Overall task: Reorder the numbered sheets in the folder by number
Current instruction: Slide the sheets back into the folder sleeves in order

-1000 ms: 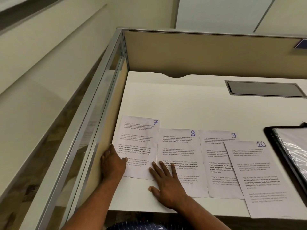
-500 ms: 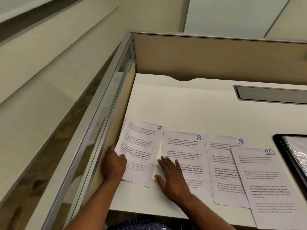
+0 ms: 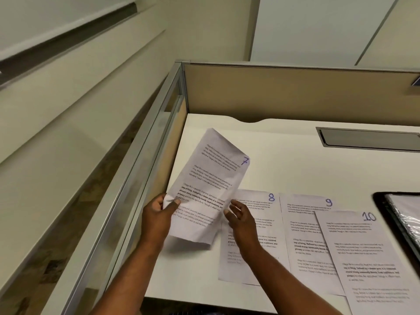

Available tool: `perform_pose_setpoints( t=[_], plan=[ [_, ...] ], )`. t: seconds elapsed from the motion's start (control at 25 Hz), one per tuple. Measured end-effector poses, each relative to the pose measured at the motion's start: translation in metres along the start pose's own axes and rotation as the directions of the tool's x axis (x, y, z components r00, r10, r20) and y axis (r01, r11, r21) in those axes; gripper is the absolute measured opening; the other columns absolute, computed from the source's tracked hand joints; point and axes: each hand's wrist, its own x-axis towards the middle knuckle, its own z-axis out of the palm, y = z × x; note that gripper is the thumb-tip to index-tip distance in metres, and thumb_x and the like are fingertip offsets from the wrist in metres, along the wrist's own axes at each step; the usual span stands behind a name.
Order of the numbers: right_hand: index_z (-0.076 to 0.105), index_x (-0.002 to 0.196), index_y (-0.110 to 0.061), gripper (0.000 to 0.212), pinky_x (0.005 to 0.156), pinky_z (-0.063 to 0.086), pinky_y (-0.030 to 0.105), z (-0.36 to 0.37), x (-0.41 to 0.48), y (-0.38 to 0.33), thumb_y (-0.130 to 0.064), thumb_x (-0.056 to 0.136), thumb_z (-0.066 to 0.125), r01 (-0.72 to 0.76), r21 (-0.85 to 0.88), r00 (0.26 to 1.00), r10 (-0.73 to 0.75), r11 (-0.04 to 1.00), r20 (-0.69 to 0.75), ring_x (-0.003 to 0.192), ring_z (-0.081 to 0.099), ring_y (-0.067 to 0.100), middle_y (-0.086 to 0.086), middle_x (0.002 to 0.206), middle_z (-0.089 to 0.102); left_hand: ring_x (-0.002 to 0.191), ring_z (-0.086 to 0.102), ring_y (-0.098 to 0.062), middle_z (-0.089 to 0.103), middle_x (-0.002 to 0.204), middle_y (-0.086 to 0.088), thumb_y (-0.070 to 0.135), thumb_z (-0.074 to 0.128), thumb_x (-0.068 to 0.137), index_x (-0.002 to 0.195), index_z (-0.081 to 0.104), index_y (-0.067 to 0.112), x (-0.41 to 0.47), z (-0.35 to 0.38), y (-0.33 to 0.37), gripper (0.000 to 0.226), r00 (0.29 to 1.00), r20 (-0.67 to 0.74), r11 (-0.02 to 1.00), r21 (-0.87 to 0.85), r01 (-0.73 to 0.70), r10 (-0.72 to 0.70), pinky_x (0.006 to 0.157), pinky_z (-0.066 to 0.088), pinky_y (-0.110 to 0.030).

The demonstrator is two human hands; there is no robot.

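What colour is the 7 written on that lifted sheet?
The 7 is blue ink; head view.

The left hand (image 3: 156,214), the right hand (image 3: 242,220) and both forearms (image 3: 131,269) are recorded bare. A dark fabric strip (image 3: 191,313) is glimpsed at the bottom edge; pattern unresolved.

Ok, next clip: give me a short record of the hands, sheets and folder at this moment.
left hand: grips sheet 7 at its lower left edge, thumb on top
right hand: open, beside sheet 7, above sheet 8; contact unclear
sheet 7: raised off the desk, tilted
flat on desk: sheet 8, sheet 9, sheet 10 in a row; 10 overlaps 9
folder: black, at right edge, partly out of view
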Motion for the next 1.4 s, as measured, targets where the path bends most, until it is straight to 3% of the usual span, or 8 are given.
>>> perform_pose_setpoints(
  t=[0.24,0.36,0.52,0.64,0.84,1.04,1.24,1.4],
  plan=[
    [0.067,0.113,-0.022,0.033,0.075,0.057,0.031,-0.015,0.0,-0.023,-0.005,0.087,0.077,0.052,0.18,0.986,-0.021,0.982,-0.168,0.089,0.07,0.015,0.002,0.1,0.073,0.092,0.075,-0.023,0.078,0.104,-0.003,-0.001,0.07,0.088,0.113,0.069,0.01,-0.003,-0.002,-0.005,0.027,0.994,0.092,0.99,-0.125,0.062,-0.051,0.079,0.057,-0.036],
    [0.07,0.106,-0.024,0.027,0.078,0.053,0.02,-0.028,-0.006,-0.028,-0.005,0.088,0.077,0.18,-0.008,0.956,-0.177,0.984,-0.233,0.084,0.068,0.003,-0.004,0.097,0.073,0.093,0.074,-0.027,0.078,0.103,-0.005,-0.006,0.071,0.083,0.114,0.067,0.011,-0.003,0.008,-0.016,0.036,0.983,0.155,0.989,-0.088,0.117,-0.102,0.079,0.056,-0.037],
    [0.076,0.105,-0.027,0.024,0.078,0.046,0.006,-0.045,-0.024,-0.027,-0.006,0.094,0.069,0.263,-0.298,0.923,-0.329,0.918,-0.2,0.091,0.066,-0.002,-0.018,0.101,0.074,0.083,0.073,-0.02,0.078,0.09,0.0,0.021,0.077,0.087,0.098,0.071,0.013,-0.005,0.034,-0.03,0.015,0.971,0.192,0.989,0.074,0.129,-0.141,0.074,0.055,-0.034],
    [0.075,0.11,-0.023,0.026,0.081,0.046,0.005,-0.065,-0.034,-0.021,-0.005,0.094,0.068,0.255,-0.445,0.889,-0.389,0.859,-0.243,0.092,0.065,-0.003,-0.019,0.105,0.07,0.061,0.057,-0.018,0.069,0.068,-0.007,0.035,0.074,0.091,0.072,0.065,0.006,-0.012,0.057,-0.034,0.035,0.983,0.175,0.95,0.311,-0.002,-0.055,0.056,0.037,-0.031],
    [0.075,0.11,-0.015,0.018,0.083,0.041,0.001,-0.109,-0.046,-0.014,-0.007,0.095,0.067,0.149,-0.614,0.834,-0.432,0.775,-0.343,0.093,0.063,0.005,-0.012,0.107,0.063,0.063,0.063,-0.015,0.067,0.063,0.007,0.041,0.08,0.082,0.064,0.063,0.019,-0.036,0.093,-0.035,0.033,0.982,0.179,0.9,0.434,-0.032,-0.052,0.056,0.043,-0.03],
    [0.072,0.121,-0.015,0.025,0.089,0.04,0.002,-0.156,-0.065,-0.014,-0.008,0.099,0.062,0.079,-0.557,0.818,-0.373,0.827,-0.438,0.106,0.062,0.008,-0.015,0.118,0.061,0.064,0.065,-0.012,0.068,0.064,0.011,0.045,0.08,0.081,0.066,0.064,0.022,-0.061,0.138,-0.031,0.032,0.96,0.274,0.888,0.454,-0.075,-0.059,0.06,0.051,-0.033],
    [0.068,0.132,-0.016,0.033,0.107,0.045,0.028,-0.203,-0.09,-0.001,-0.011,0.1,0.062,0.084,-0.646,0.793,-0.443,0.759,-0.418,0.122,0.055,0.012,-0.003,0.134,0.062,0.064,0.061,-0.003,0.067,0.066,0.016,0.051,0.068,0.091,0.067,0.065,0.028,-0.116,0.186,-0.01,0.033,0.924,0.377,0.829,0.498,-0.256,0.059,0.06,0.052,-0.028],
    [0.068,0.133,-0.015,0.033,0.104,0.048,0.029,-0.256,-0.1,0.006,-0.014,0.101,0.062,0.11,-0.707,0.789,-0.494,0.699,-0.365,0.124,0.056,0.015,-0.001,0.139,0.061,0.06,0.058,-0.002,0.063,0.064,0.015,0.055,0.064,0.09,0.068,0.061,0.029,-0.172,0.234,0.004,0.035,0.888,0.447,0.737,0.564,-0.372,0.107,0.053,0.04,-0.021]
  ],
)
